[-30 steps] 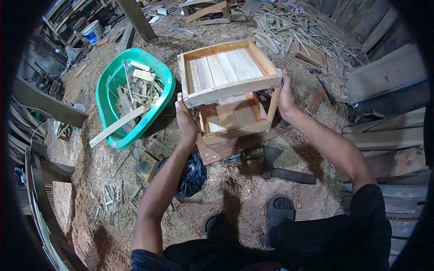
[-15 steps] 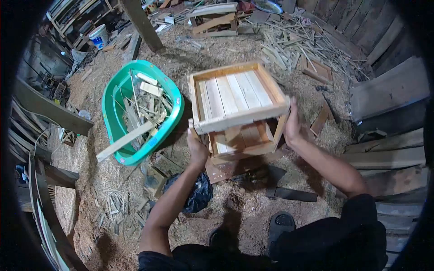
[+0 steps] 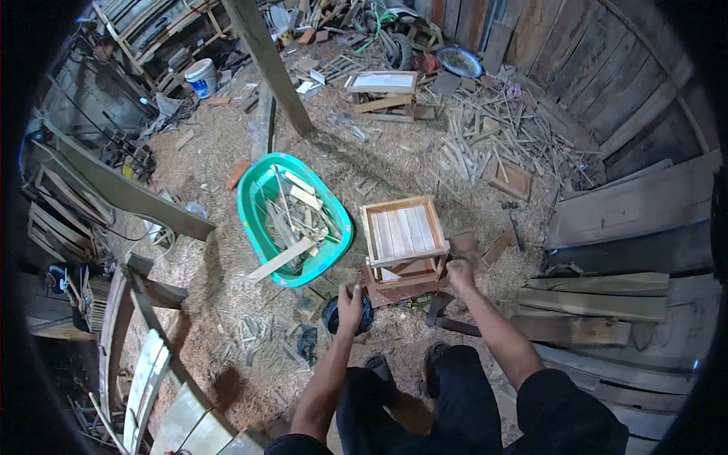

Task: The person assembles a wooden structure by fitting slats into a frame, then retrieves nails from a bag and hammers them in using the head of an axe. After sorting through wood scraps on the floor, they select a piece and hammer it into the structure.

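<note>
A small two-tiered wooden stand (image 3: 407, 233) with pale slats and brown raised edges rests upright on a reddish-brown board (image 3: 385, 296). In front of its left side, my left hand (image 3: 349, 307) is raised and apart from the wood, thumb and a finger spread, holding nothing. My right hand (image 3: 459, 274) is beside the stand's near right corner, its fingers curled in with nothing visible in them. Whether it still touches the wood is hard to tell. Below my left hand lies a black plastic bag (image 3: 356, 317).
A green basin (image 3: 250, 220) full of wood offcuts stands left of the stand. A wooden post (image 3: 273, 68) rises behind it. Scrap sticks (image 3: 493, 148) and another small stand (image 3: 383, 82) lie farther back. Planks (image 3: 595, 303) are stacked at right, and a dark blade-like tool (image 3: 447, 322) lies nearby.
Both hands held the wooden stand, tilted and lifted, half a second ago. Now it sits lower on the board, and my hands have come off or nearly off it. The view is higher and wider.
</note>
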Available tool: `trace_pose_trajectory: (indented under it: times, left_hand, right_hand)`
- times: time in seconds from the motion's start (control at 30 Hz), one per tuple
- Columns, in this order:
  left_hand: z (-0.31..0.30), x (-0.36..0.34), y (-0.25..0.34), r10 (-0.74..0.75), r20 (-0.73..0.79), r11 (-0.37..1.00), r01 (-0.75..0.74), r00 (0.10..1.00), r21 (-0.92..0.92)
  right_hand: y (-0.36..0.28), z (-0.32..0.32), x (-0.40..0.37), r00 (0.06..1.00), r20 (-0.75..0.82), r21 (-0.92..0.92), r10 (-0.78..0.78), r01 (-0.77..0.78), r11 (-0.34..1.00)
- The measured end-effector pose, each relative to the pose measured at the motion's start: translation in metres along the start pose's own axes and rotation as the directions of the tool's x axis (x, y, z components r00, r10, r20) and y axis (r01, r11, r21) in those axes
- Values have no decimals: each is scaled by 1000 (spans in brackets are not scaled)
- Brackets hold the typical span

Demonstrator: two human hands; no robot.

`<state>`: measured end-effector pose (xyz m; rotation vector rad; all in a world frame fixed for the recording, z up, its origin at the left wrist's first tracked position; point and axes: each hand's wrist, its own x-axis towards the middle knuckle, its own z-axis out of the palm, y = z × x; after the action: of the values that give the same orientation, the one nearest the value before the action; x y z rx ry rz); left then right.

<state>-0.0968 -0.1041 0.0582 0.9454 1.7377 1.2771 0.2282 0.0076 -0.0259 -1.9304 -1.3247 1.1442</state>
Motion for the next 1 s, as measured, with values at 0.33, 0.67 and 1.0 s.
trace_pose_trajectory:
  times: [0.33,0.67,1.0]
  left_hand:
    - [-83,-162,244,-188,96,976,197,977,-96]
    - [-88,-201,379,-50,396,969,140,917,-203]
    - [13,-244,477,-52,222,972,101,974,-214]
  right_hand:
    - [-205,-159,-273,946,298,-87,-131,163,983]
    - [-297,-325,-365,968,160,208,-196,161,965]
    - [-243,-477,-387,992,-8,413,-123,115,903]
